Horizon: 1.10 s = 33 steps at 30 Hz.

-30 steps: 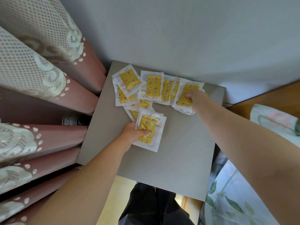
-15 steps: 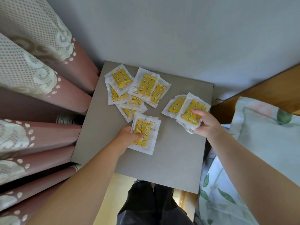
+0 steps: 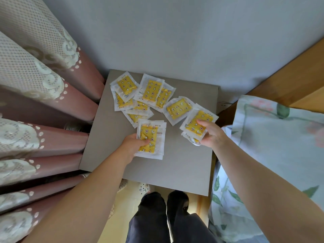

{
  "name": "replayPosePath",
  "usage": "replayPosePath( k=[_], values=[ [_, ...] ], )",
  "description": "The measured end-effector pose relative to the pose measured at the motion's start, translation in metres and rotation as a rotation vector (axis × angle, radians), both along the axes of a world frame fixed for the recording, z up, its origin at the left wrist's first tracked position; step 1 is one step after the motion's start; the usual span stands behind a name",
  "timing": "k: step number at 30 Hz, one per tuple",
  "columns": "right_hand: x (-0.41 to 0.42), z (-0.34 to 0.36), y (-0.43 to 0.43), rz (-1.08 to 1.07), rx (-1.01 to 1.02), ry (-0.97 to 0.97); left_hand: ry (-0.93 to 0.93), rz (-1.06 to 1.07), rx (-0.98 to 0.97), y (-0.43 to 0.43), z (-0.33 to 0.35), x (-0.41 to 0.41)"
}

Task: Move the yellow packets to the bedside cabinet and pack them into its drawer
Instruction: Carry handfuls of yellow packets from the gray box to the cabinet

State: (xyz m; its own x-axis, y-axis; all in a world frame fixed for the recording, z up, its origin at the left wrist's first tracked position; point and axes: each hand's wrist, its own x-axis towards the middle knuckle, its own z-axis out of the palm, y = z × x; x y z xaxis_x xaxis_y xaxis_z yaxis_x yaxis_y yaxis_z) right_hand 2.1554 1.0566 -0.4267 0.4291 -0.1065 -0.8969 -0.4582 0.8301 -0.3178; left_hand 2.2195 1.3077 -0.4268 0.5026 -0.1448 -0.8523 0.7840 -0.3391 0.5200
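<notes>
Several yellow packets in clear wrappers lie spread over the back half of the grey bedside cabinet top [image 3: 177,165]. My left hand [image 3: 133,146] grips a small stack of packets [image 3: 154,137] near the middle of the top. My right hand [image 3: 211,133] holds another stack of packets [image 3: 198,124] at the cabinet's right edge. One loose packet [image 3: 178,108] lies just left of that stack. The other loose packets [image 3: 138,95] overlap toward the back left corner. No drawer is visible.
Pink curtains with lace trim [image 3: 43,102] hang close along the cabinet's left side. A grey wall [image 3: 175,41] runs behind it. A bed with floral bedding [image 3: 273,155] and a wooden headboard [image 3: 289,76] sits to the right. My legs [image 3: 163,220] stand before the cabinet.
My right hand has drawn a stack of packets away from the back row toward the right edge, leaving one packet beside it. My left hand has kept its stack near the middle.
</notes>
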Motion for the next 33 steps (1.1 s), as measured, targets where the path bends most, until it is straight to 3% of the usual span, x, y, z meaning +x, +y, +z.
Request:
replayPosePath(
  k=[3, 5, 7, 9, 12, 15, 18, 25, 29, 33],
  values=[
    [0.011, 0.006, -0.003, 0.001, -0.027, -0.056, -0.016, 0.006, -0.022, -0.002, 0.001, 0.003],
    [0.03, 0.015, -0.003, 0.208, -0.207, -0.084, -0.018, 0.012, -0.043, -0.002, -0.001, 0.006],
    [0.059, 0.018, -0.004, 0.676, -0.745, -0.044, -0.016, 0.019, -0.063, -0.001, -0.005, 0.01],
    [0.086, 0.022, -0.003, 1.303, -1.249, -0.032, -0.013, 0.009, -0.068, 0.002, -0.011, 0.014],
    [0.118, 0.018, 0.003, 1.886, -1.396, -0.091, -0.017, -0.011, -0.07, 0.009, -0.018, 0.019],
    [0.13, -0.001, 0.007, 2.206, -1.508, -0.129, -0.011, 0.008, -0.075, 0.013, -0.024, 0.022],
    [0.133, -0.013, 0.007, 2.283, -1.707, -0.11, -0.001, 0.006, -0.072, 0.016, -0.028, 0.022],
    [0.12, -0.022, -0.004, 2.165, -1.695, -0.188, 0.001, -0.023, -0.041, 0.02, -0.031, 0.019],
    [0.104, -0.024, -0.005, 1.965, -1.539, -0.127, 0.012, -0.01, -0.013, 0.018, -0.033, 0.013],
    [0.086, -0.024, -0.005, 1.896, -1.408, -0.02, 0.01, -0.014, -0.001, 0.017, -0.029, 0.006]
  ],
)
